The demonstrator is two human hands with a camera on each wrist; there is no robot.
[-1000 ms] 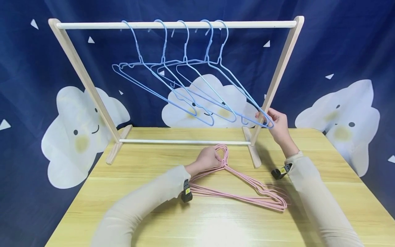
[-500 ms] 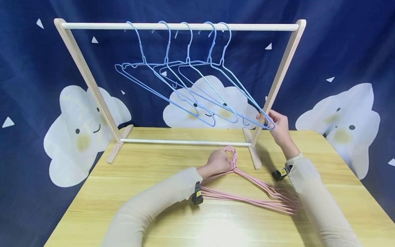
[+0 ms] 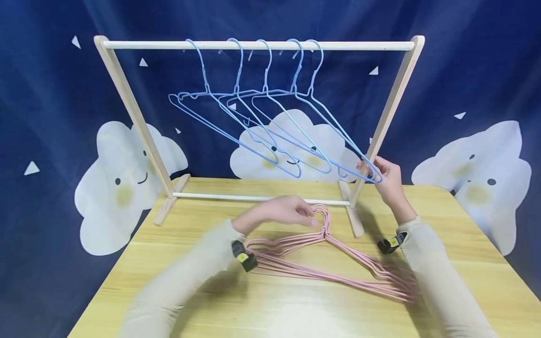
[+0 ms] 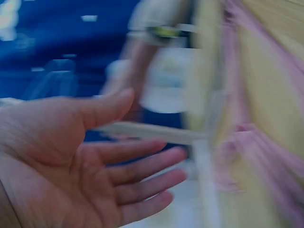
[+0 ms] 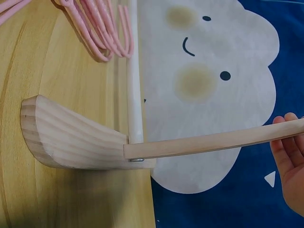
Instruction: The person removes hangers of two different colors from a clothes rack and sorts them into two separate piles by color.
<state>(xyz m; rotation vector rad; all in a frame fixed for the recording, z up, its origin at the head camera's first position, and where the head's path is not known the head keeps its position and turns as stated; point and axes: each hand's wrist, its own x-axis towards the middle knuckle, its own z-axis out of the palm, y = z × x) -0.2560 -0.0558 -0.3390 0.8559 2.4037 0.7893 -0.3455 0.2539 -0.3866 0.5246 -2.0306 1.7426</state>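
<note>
My left hand (image 3: 289,210) hovers just left of the hooks of a bundle of pink hangers (image 3: 325,233), which lies on the table. In the left wrist view the palm (image 4: 61,161) faces the camera with fingers spread and nothing in them. That view is blurred. My right hand (image 3: 389,180) grips the right wooden post (image 3: 393,101) of a clothes rack, low down, beside the lower corners of the blue hangers. Several blue hangers (image 3: 237,88) hang by their hooks from the white top bar (image 3: 363,46). The right wrist view shows fingertips (image 5: 290,117) against the post.
The rack's left post (image 3: 135,115) and feet (image 3: 351,211) stand toward the back of the wooden table (image 3: 203,300). A white lower bar (image 3: 220,196) joins the feet. Behind hangs a dark blue curtain (image 3: 329,14) with cloud prints.
My left hand moved the pink hangers right, then let go and drew back left with its fingers loosened. The right hand keeps its grip on the post. The head view has shifted slightly.
</note>
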